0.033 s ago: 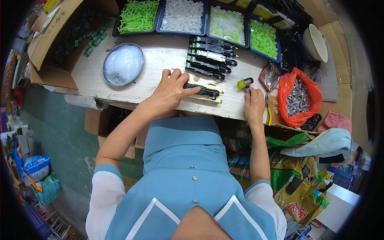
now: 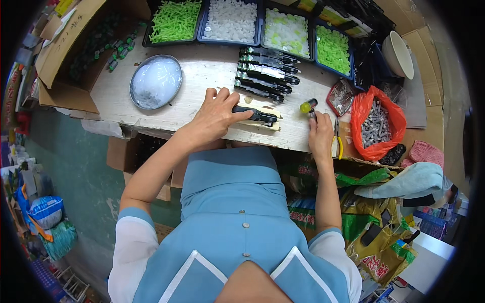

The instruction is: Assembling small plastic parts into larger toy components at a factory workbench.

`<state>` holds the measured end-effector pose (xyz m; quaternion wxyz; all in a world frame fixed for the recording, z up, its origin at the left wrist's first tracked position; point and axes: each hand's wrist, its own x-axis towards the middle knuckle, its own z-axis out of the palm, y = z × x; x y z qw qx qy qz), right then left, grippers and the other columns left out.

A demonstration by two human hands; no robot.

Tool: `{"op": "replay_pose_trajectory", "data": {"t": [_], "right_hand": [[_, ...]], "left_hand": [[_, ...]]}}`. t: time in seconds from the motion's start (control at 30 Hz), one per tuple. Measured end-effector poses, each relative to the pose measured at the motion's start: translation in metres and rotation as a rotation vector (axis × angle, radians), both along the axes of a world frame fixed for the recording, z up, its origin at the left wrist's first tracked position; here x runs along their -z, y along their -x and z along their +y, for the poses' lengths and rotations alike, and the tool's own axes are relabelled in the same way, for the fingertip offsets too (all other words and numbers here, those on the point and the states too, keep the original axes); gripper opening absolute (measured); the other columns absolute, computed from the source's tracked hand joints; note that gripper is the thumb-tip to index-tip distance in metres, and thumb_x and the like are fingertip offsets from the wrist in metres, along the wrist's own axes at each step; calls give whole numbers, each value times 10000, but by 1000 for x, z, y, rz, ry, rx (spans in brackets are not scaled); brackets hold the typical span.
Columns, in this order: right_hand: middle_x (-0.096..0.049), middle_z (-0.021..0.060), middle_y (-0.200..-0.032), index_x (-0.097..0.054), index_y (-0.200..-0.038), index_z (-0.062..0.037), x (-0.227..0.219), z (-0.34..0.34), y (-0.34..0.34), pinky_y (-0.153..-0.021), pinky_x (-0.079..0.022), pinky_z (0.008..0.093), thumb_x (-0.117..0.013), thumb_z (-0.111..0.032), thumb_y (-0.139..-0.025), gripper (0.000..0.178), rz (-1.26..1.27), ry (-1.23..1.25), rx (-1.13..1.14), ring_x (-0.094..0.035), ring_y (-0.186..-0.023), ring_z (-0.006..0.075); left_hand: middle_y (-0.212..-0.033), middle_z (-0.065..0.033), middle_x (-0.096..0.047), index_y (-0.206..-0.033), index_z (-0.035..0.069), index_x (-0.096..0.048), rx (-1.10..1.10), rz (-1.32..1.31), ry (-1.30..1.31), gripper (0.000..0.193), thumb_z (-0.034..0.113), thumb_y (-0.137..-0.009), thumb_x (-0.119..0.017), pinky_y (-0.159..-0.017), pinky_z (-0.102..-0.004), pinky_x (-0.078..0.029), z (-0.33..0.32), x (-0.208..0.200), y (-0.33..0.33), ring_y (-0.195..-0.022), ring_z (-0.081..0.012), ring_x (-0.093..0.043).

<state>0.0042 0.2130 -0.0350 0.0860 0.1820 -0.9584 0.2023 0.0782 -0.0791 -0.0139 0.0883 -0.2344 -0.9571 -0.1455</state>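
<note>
The left hand [image 2: 214, 117] lies flat over a black plastic handle piece [image 2: 256, 115], its fingers [image 2: 237, 117] spread and pressing the piece onto a small pale block [image 2: 268, 122] near the front edge of the tabletop [image 2: 202, 76]. From the left hand, the right hand [image 2: 321, 135] sits at about three o'clock, its fingers pinched narrow on a short tool with a yellow-green cap [image 2: 307, 106]; how firmly it grips I cannot tell.

The risk I see is a slip. The piece is held only by downward pressure, so a sideways push from the tool could skate it off the block and over the near edge, into the open cardboard boxes [image 2: 144, 151] under the bench. The tool tip is also close to the left fingertips, and a jab that misses could catch them.

A row of finished black handles [image 2: 267, 73] lies just beyond, at twelve o'clock from the held piece; a lifted elbow could knock them out of line. At two o'clock from the right hand an orange bag of grey screws [image 2: 378, 121] sags open, with yellow-handled pliers [image 2: 336, 139] touching the hand's outer side; a careless sweep could spill the screws or send the pliers off the edge. The round metal dish [image 2: 155, 81], at ten o'clock from the left hand, is well apart.
</note>
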Motion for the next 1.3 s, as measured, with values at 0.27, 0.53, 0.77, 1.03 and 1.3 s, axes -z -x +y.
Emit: {"op": "replay_pose_trajectory", "data": {"t": [0.27, 0.53, 0.77, 1.03, 1.3], "right_hand": [[-558, 155, -776, -552, -988, -8, -62, -49, -40, -563, -455, 400, -525, -92, -846, 167, -40, 238, -358, -570, -659, 341], [-552, 141, -749, -528, -946, -29, -78, -70, -40, -517, -461, 418, -513, -159, -851, 162, -5, 87, -362, -571, -589, 338], [-563, 125, -719, -520, -908, -34, -66, -72, -31, -491, -466, 403, -520, -160, -842, 142, -88, -166, -367, -581, -581, 320], [-582, 137, -688, -502, -894, -49, -56, -69, -41, -473, -457, 412, -497, -199, -865, 152, -78, -201, -368, -583, -544, 325], [-602, 169, -729, -510, -1003, -60, -66, -60, -29, -552, -435, 458, -434, -250, -911, 224, -213, -15, -284, -575, -628, 369]], "left_hand": [[-894, -48, -456, -1071, 223, -606, 37, 50, 79, 572, -78, -586, -572, -714, -345, -285, 2, -2, 2, -850, -220, -414], [-976, -78, -483, -1086, 159, -617, 43, -39, 124, 361, 58, -754, -517, -752, -382, -317, 5, -8, 1, -943, -231, -434], [-985, -79, -493, -1078, 153, -623, 54, -89, 153, 324, 97, -774, -525, -753, -394, -333, 6, -12, 3, -954, -238, -444], [-1004, -81, -508, -1081, 157, -621, 45, -100, 192, 310, 139, -788, -518, -753, -389, -342, 7, -16, 5, -977, -235, -449], [-990, -81, -497, -1090, 163, -618, 40, -180, 166, 409, 25, -708, -567, -740, -356, -367, 4, -16, 8, -965, -247, -447]]}}
